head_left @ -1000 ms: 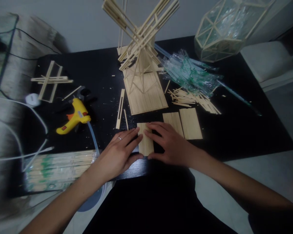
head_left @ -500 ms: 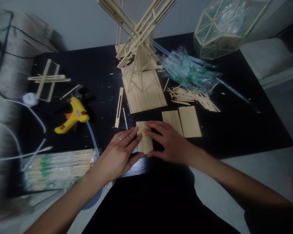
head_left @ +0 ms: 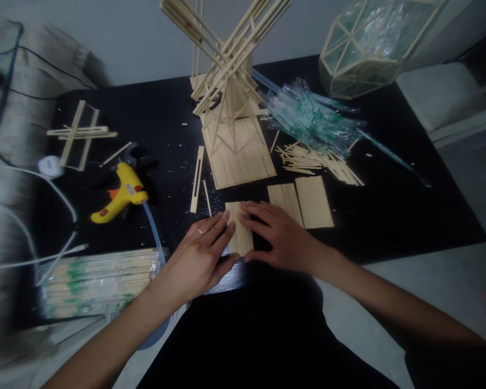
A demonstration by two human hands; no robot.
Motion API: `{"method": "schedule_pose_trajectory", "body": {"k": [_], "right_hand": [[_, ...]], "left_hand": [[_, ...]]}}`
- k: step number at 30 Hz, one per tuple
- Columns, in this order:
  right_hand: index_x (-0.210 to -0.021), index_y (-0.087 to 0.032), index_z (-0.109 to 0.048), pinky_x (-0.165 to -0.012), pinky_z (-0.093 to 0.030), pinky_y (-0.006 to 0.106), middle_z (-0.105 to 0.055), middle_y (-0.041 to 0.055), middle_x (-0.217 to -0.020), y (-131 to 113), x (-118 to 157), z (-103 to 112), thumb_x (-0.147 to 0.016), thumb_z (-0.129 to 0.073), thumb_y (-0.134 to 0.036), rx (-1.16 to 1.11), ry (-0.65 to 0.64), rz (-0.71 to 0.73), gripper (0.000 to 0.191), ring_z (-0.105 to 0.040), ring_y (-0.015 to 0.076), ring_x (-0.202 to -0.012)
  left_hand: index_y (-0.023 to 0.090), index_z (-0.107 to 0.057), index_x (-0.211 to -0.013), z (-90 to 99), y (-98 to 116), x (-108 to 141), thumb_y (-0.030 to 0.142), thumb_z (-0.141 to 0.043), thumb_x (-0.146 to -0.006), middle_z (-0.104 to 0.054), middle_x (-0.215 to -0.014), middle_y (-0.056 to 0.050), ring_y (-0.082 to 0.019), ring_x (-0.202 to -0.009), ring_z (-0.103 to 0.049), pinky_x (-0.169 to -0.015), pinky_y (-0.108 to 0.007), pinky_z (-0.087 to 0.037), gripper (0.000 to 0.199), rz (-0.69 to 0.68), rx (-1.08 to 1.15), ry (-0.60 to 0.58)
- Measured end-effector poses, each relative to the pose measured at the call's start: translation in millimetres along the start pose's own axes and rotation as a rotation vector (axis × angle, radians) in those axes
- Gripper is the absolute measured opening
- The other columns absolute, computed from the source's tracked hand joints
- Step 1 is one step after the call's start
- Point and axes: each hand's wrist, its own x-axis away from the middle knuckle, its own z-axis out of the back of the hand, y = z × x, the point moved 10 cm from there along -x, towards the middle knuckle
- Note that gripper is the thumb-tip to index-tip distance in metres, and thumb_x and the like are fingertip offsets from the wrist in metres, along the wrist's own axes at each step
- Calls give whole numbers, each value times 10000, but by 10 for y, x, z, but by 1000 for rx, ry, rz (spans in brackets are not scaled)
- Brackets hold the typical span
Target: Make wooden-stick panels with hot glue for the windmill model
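A small panel of bamboo sticks (head_left: pixel 240 235) laid side by side rests on the black table close to its front edge. My left hand (head_left: pixel 204 251) holds its left side, fingertips on the upper part and thumb at the lower edge. From the other side my right hand (head_left: pixel 281 235) grips it in the same way, its fingers on the top right and its thumb near the bottom corner. Just right of my right hand lie two similar panels, one ribbed (head_left: pixel 287 201) and one smoother (head_left: pixel 315 202). A thin loose stick (head_left: pixel 208 198) lies beyond my left fingers.
A windmill-like stick model (head_left: pixel 230 81) stands at the back on a slatted base (head_left: pixel 241 156). To the left are a yellow glue gun (head_left: pixel 123 194), crossed sticks (head_left: pixel 81 132) and bagged skewers (head_left: pixel 101 281). Plastic wrappers (head_left: pixel 311 119) and short sticks (head_left: pixel 303 158) lie right.
Both hands stay on the panel in nearly the same pose. The whole view has shifted very slightly; nothing else has visibly moved.
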Motion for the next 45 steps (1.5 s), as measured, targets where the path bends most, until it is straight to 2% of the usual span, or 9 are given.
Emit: {"method": "schedule_pose_trajectory", "body": {"k": [6,10,12,15,19,29,38,45], "right_hand": [[-1575,-165,-486,-1253,-375,584,-488,197,-1628,-1,4,-3,-926,-726,-629,8,-7,6,833,-422,333,-1547],[-1616,-156,-424,-1279,-320,589,-422,200,-1671,-3,-10,7,-872,-788,-628,-24,-88,-12,953,-364,345,-1575],[-1623,-135,-408,-1288,-309,575,-384,204,-1691,-13,-19,6,-859,-821,-580,-32,-150,-26,975,-340,352,-1584],[-1611,-133,-427,-1291,-314,557,-387,198,-1690,-34,-39,21,-883,-826,-443,-19,-183,-42,886,-345,346,-1580],[-1587,-112,-454,-1281,-329,578,-412,218,-1670,-51,-53,9,-913,-795,-403,11,-161,-41,810,-361,355,-1572],[-1577,-147,-473,-1268,-355,584,-436,203,-1658,-36,-50,-9,-917,-798,-443,13,-135,-35,793,-387,355,-1559],[-1549,-126,-507,-1251,-381,580,-475,217,-1628,-43,-84,5,-861,-860,-447,43,-149,-35,838,-426,361,-1534],[-1473,-123,-592,-1195,-452,542,-593,200,-1524,-17,-128,68,-774,-917,-515,38,-88,-14,865,-526,353,-1449]], "left_hand": [[12,-597,-1434,12,6,-10,365,-629,-1022,-597,-1499,-284,-396,-1433,-560,-1123,-594,-534,544,-2,-23,-29],[22,-571,-1471,7,3,0,425,-695,-974,-561,-1536,-287,-415,-1452,-536,-1143,-606,-507,652,9,-21,-79],[4,-570,-1468,5,6,1,410,-703,-965,-558,-1536,-293,-424,-1444,-541,-1133,-609,-512,660,12,-28,-93],[-10,-589,-1445,10,10,-10,394,-691,-968,-560,-1528,-305,-434,-1421,-561,-1115,-623,-521,633,17,-30,-88],[-13,-626,-1400,25,42,-39,376,-644,-997,-608,-1479,-299,-422,-1394,-589,-1103,-597,-540,561,-4,-63,-40],[-26,-639,-1371,7,80,-39,345,-589,-1021,-637,-1433,-312,-424,-1377,-602,-1072,-598,-559,512,-40,-95,8],[-19,-625,-1390,-8,72,-10,362,-579,-1039,-635,-1449,-291,-410,-1396,-590,-1085,-563,-557,520,-31,-113,-9],[-34,-614,-1397,-32,67,-6,354,-584,-1040,-613,-1468,-307,-423,-1393,-586,-1078,-566,-559,528,-39,-141,-17]]}}
